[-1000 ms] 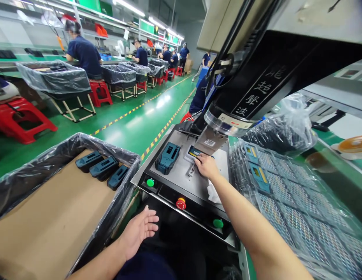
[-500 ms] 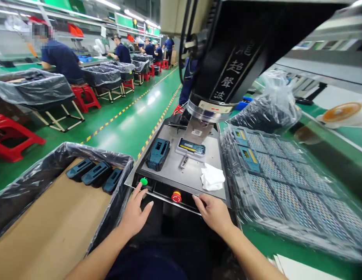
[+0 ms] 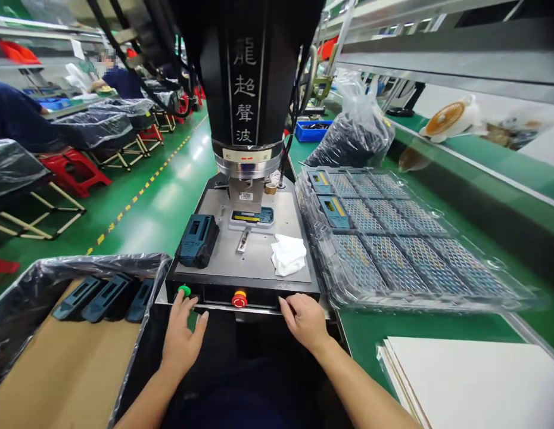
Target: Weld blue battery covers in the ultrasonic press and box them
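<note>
My left hand (image 3: pixel 184 339) has its fingers apart, with a fingertip on the green push button (image 3: pixel 184 291) at the left of the machine's front panel. At the panel's right end rests my right hand (image 3: pixel 305 320), its thumb stretched out and its other fingers loosely bent; what lies under them is hidden. Between both hands sits a red emergency stop button (image 3: pixel 239 299). Under the ultrasonic welder's metal horn (image 3: pixel 245 193), a teal casing part with a yellow strip (image 3: pixel 263 214) lies in a white fixture (image 3: pixel 252 226). A teal-and-black casing (image 3: pixel 198 240) stands at the plate's left.
A white cloth (image 3: pixel 288 255) lies on the metal plate. Clear trays (image 3: pixel 420 295) with teal parts are at right, beside white boards (image 3: pixel 473 381). Left, a plastic-lined box (image 3: pixel 80 369) holds several casings (image 3: pixel 108 298). Behind are a blue bin (image 3: pixel 311 132) and a co-worker (image 3: pixel 120 80).
My view has swung to the right, so the machine now appears more upright and further left. Both hands stay at the same places on the front panel.
</note>
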The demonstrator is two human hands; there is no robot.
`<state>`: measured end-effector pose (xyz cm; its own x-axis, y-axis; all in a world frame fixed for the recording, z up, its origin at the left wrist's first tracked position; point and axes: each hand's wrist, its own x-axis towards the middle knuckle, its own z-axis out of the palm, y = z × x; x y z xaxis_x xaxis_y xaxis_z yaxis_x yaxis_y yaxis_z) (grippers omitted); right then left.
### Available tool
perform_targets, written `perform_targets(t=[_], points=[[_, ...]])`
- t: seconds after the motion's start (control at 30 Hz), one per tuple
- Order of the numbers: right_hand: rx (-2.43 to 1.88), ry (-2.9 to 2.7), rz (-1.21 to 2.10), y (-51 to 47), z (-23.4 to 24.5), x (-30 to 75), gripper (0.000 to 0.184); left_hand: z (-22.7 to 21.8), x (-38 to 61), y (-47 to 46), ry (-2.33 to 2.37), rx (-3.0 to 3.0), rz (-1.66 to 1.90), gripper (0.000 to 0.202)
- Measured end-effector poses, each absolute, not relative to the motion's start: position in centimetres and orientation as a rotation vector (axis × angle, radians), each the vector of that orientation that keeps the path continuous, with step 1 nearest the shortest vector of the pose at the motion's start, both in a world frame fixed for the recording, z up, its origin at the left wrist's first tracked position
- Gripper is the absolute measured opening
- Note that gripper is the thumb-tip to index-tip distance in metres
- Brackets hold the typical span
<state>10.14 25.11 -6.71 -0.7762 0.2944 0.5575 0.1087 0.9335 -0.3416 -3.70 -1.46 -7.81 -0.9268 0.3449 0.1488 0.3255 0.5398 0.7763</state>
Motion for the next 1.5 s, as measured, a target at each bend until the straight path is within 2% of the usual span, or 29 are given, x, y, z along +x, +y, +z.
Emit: perform_targets(t=[0.17, 0.37, 1.0, 1.17, 1.33, 1.5], points=[[-0.252, -2.250, 0.618, 24.8, -6.7, 10.2, 0.040, -8.7, -2.4, -0.5, 2.481, 0.451, 1.562, 0.041], [-0.192, -2.195, 0.652, 24.9, -6.5, 10.3, 0.039, -8.8, -1.1, 0.6, 2.177, 0.225, 1.596, 0.054], [-0.338, -2.206, 0.658, 25.2, -4.7, 10.3, 0.046, -6.2, -0.1, 1.0, 1.994, 0.108, 1.652, 0.058], [-0.435, -2.311, 0.614, 26.2, -0.9, 6.7, 0.041, -6.1, -0.6, -0.3, 1.891, -0.048, 1.723, 0.060], [-0.570, -2.548, 0.492, 29.1, 2.3, 0.4, 0.020, -6.5, -1.4, -1.9, 1.809, -0.131, 1.817, 0.056], [-0.646, -2.657, 0.414, 31.7, 2.2, -4.7, 0.028, -8.0, -2.4, -3.8, 1.770, -0.226, 1.886, 0.056]])
